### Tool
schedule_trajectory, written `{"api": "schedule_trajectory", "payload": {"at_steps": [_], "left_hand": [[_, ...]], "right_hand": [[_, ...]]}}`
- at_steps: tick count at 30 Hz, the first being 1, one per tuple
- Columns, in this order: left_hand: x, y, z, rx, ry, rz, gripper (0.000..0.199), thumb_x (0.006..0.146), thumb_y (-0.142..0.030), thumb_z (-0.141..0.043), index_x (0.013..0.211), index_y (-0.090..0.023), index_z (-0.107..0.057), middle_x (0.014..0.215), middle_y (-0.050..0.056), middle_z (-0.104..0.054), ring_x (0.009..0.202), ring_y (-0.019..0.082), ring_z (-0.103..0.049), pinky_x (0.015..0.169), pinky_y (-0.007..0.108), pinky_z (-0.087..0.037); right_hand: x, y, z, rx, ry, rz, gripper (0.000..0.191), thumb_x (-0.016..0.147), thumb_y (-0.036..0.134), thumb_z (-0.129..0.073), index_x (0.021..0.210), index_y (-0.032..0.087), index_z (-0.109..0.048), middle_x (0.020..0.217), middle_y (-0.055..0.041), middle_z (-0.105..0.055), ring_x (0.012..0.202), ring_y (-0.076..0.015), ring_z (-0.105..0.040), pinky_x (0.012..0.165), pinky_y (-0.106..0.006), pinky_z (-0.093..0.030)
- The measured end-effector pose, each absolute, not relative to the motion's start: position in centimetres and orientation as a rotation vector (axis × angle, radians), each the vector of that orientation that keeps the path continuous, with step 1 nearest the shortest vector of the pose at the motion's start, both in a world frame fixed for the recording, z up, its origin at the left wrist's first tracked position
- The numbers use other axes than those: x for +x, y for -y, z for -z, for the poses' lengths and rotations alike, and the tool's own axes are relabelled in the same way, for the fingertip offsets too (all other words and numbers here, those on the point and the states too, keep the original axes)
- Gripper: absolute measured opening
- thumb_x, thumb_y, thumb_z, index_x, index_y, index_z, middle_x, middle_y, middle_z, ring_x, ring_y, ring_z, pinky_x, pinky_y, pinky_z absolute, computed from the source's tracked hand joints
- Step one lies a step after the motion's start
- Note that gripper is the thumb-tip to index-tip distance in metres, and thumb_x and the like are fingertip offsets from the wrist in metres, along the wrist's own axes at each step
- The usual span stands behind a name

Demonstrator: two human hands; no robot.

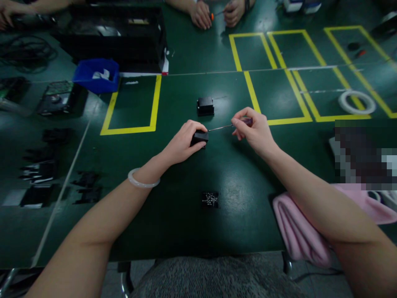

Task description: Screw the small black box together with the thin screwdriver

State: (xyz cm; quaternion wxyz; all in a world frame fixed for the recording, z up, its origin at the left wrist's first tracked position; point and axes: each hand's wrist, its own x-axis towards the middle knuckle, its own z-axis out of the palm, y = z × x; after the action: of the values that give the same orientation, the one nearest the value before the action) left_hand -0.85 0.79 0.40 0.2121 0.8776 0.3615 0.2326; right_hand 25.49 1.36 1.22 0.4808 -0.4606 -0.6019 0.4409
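Near the middle of the green table, my left hand [188,142] is closed round a small black block [201,137], with fingers on its top and thumb along its near side. To the right, my right hand [251,129] grips the dark handle of a screwdriver [221,128]. Its thin shaft points left, and the tip meets the block's right upper edge beside my left fingertips. A similar black block [205,106] stands just beyond. Closer to me lies a small black tray [204,200] with several silver screws [212,199] in it.
A blue bin [96,85] and a large black crate [114,51] stand at the back left. Several black parts [87,186] lie on the left. A white tape roll [356,102] and pink cloth [305,227] are at right. Another person's hands [202,15] are across the table.
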Motion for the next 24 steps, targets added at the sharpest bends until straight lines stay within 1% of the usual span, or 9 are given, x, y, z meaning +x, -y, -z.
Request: {"api": "schedule_trajectory", "payload": {"at_steps": [3, 5, 11, 17, 22, 24], "left_hand": [[-0.86, -0.8, -0.28, 2.389, -0.992, -0.685, 0.029, 0.097, -0.026, -0.061, 0.124, -0.02, -0.053, 0.127, 0.011, -0.06, 0.12, 0.027, -0.058, 0.105, 0.045, -0.05], [-0.86, -0.8, -0.22, 2.371, -1.001, -0.677, 0.029, 0.096, -0.025, -0.062, 0.123, -0.02, -0.053, 0.127, 0.01, -0.06, 0.119, 0.026, -0.059, 0.105, 0.044, -0.05], [-0.85, -0.74, -0.12, 2.34, -1.024, -0.649, 0.034, 0.094, -0.024, -0.065, 0.126, -0.02, -0.053, 0.127, 0.009, -0.061, 0.119, 0.026, -0.061, 0.104, 0.043, -0.052], [-0.9, -0.75, 0.15, 2.327, -1.044, -0.62, 0.04, 0.094, -0.026, -0.067, 0.131, -0.022, -0.052, 0.131, 0.009, -0.061, 0.123, 0.027, -0.061, 0.107, 0.045, -0.051], [-0.98, -0.81, 0.27, 2.328, -1.038, -0.631, 0.041, 0.094, -0.028, -0.068, 0.131, -0.021, -0.052, 0.132, 0.01, -0.061, 0.124, 0.027, -0.061, 0.107, 0.045, -0.052], [-0.97, -0.83, 0.26, 2.325, -1.042, -0.626, 0.041, 0.093, -0.027, -0.068, 0.131, -0.021, -0.052, 0.132, 0.01, -0.061, 0.124, 0.027, -0.061, 0.107, 0.045, -0.052]], "right_hand": [[25.5, -1.32, -1.31, -1.123, 1.458, -1.065, 0.024, 0.086, 0.039, -0.078, 0.081, 0.025, -0.06, 0.046, 0.0094, -0.051, 0.041, -0.0108, -0.051, 0.059, -0.034, -0.057], [25.45, -1.27, -1.41, -1.121, 1.455, -1.058, 0.024, 0.086, 0.038, -0.078, 0.078, 0.025, -0.06, 0.045, 0.0093, -0.051, 0.041, -0.0105, -0.05, 0.058, -0.033, -0.057], [25.28, -1.19, -1.55, -1.071, 1.428, -1.053, 0.027, 0.086, 0.042, -0.079, 0.076, 0.025, -0.061, 0.045, 0.0092, -0.049, 0.04, -0.0097, -0.049, 0.057, -0.033, -0.057], [25.2, -1.19, -1.61, -1.082, 1.406, -1.073, 0.034, 0.081, 0.051, -0.083, 0.075, 0.025, -0.061, 0.043, 0.0095, -0.048, 0.04, -0.0096, -0.048, 0.056, -0.032, -0.056], [25.31, -1.31, -1.64, -1.035, 1.38, -1.073, 0.03, 0.084, 0.048, -0.08, 0.078, 0.024, -0.064, 0.045, 0.0092, -0.048, 0.042, -0.0093, -0.048, 0.058, -0.031, -0.056], [25.41, -1.41, -1.49, -1.025, 1.404, -1.065, 0.027, 0.087, 0.047, -0.077, 0.082, 0.023, -0.067, 0.048, 0.0083, -0.05, 0.044, -0.0099, -0.05, 0.059, -0.031, -0.056]]}}
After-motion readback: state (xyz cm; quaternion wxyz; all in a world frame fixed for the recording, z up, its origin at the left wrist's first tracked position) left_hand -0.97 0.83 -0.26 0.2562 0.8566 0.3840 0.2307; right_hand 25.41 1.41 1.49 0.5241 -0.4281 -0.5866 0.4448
